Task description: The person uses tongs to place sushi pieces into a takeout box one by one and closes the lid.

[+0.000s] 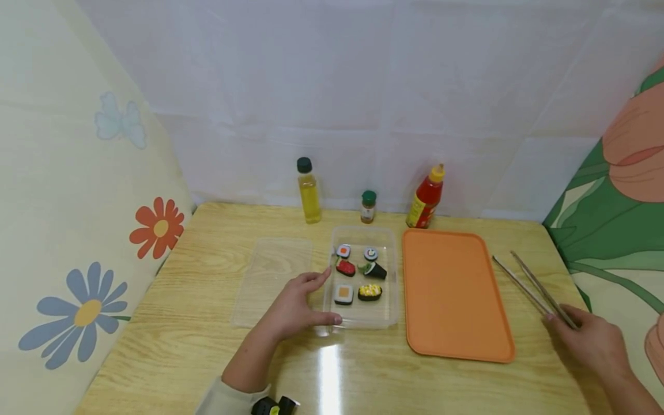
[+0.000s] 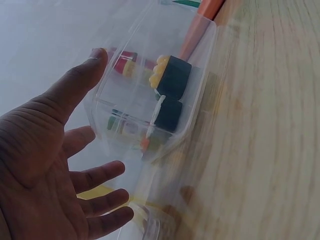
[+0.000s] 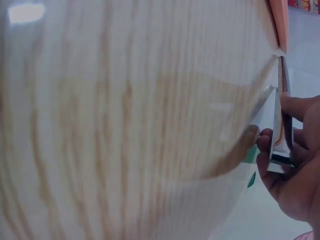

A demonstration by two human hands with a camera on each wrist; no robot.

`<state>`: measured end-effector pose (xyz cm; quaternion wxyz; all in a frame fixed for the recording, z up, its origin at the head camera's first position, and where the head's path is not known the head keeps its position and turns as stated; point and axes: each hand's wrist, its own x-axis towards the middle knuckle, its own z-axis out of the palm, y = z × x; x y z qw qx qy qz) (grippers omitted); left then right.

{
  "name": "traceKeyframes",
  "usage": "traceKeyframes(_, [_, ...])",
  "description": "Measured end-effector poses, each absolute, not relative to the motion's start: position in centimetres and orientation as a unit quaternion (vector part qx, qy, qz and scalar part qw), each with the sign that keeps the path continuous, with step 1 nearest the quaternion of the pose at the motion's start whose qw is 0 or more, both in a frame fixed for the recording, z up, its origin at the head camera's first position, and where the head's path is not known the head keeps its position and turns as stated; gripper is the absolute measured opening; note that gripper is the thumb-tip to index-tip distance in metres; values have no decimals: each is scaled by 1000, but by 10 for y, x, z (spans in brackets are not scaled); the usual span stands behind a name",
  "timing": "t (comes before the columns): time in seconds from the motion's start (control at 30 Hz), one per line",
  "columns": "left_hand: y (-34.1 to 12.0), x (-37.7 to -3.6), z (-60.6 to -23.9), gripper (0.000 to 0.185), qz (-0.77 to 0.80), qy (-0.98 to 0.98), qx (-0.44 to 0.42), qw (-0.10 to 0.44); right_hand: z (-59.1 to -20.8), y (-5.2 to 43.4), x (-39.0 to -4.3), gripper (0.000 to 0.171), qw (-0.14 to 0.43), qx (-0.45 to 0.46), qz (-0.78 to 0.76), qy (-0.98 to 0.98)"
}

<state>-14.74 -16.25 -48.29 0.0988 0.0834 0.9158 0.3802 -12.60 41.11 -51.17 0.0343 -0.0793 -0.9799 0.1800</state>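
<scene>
A clear plastic container (image 1: 365,230) holds several toy sushi pieces, among them a corn-topped sushi (image 1: 370,292), a red-topped one (image 1: 345,266) and a cone-shaped hand roll (image 1: 374,270). At its left wall is my left hand (image 1: 303,305), thumb and fingers spread apart, with the thumb tip at the near left corner. From the left wrist view, the palm faces the container (image 2: 207,65) and grips nothing. Metal tongs (image 1: 529,291) are held near their joined end by my right hand (image 1: 596,340); their two tips point away and stand apart, right of the orange tray.
An orange tray (image 1: 456,297) lies right of the container. To the container's left lies a clear flat lid (image 1: 275,276). Along the back stand an oil bottle (image 1: 309,196), a small green-capped jar (image 1: 368,207) and a red sauce bottle (image 1: 426,199).
</scene>
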Motion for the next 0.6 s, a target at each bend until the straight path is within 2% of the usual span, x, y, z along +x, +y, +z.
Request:
traceKeyframes(0.27, [-162, -147, -480, 108, 362, 923, 96, 84, -512, 412, -129, 63, 27, -65, 161, -985])
traceKeyframes(0.6, [-160, -146, -478, 108, 353, 926, 108, 80, -509, 410, -131, 66, -11, -60, 150, -987])
